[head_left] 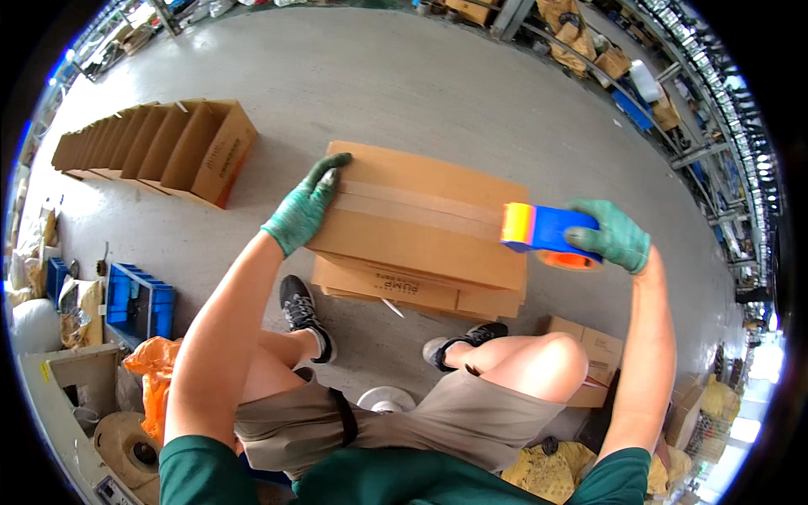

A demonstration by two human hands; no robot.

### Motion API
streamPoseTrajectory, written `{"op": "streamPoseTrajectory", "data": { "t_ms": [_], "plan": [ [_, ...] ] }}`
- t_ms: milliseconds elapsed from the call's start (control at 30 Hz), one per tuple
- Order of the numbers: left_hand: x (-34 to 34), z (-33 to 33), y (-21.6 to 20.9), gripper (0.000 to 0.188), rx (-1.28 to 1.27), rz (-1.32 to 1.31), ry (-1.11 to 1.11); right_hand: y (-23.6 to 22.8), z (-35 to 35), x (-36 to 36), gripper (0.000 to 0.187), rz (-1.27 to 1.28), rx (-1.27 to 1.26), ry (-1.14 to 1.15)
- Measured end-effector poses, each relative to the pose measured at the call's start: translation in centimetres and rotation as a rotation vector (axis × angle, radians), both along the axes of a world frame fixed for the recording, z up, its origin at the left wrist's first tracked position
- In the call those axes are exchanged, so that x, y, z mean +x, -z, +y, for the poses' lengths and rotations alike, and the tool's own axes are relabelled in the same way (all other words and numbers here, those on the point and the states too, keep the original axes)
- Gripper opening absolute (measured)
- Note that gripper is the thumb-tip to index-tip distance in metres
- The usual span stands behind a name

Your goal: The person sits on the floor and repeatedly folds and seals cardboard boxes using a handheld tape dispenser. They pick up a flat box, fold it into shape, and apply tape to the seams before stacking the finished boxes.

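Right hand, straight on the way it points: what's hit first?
Likely the upper cardboard box, at its right end, with the tape dispenser in the right hand leading; whether they already touch is unclear.

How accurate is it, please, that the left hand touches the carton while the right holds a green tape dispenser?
Not green: the head view shows the left hand touching the carton and the right hand holding a mostly blue tape dispenser.
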State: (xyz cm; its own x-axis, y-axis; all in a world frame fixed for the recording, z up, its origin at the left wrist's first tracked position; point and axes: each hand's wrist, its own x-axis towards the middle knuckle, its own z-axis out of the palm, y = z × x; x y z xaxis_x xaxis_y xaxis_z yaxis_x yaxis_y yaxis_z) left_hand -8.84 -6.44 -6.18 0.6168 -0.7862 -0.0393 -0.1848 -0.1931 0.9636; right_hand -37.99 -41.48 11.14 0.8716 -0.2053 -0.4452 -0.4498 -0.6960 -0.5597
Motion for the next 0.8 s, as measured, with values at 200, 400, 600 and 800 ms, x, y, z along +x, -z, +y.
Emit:
{"op": "streamPoseTrajectory", "data": {
  "t_ms": [200,400,600,800],
  "plan": [
    [-0.7,-0.5,-1.6,0.057,0.146,0.000,0.000,-2.5,-6.3,-8.0,0.066,0.200,-0.163,0.180],
    [-1.2,-0.7,-2.7,0.059,0.216,0.011,-0.045,1.5,-4.1,-3.2,0.057,0.199,-0.351,0.030],
    [-1.1,-0.9,-2.0,0.056,0.169,-0.037,-0.023,5.3,0.7,1.5,0.047,0.175,-0.306,-0.073],
    [-0.5,-0.5,-2.4,0.057,0.171,-0.011,-0.029,11.4,4.6,1.2,0.027,0.413,-0.504,-0.337]
  ]
}}
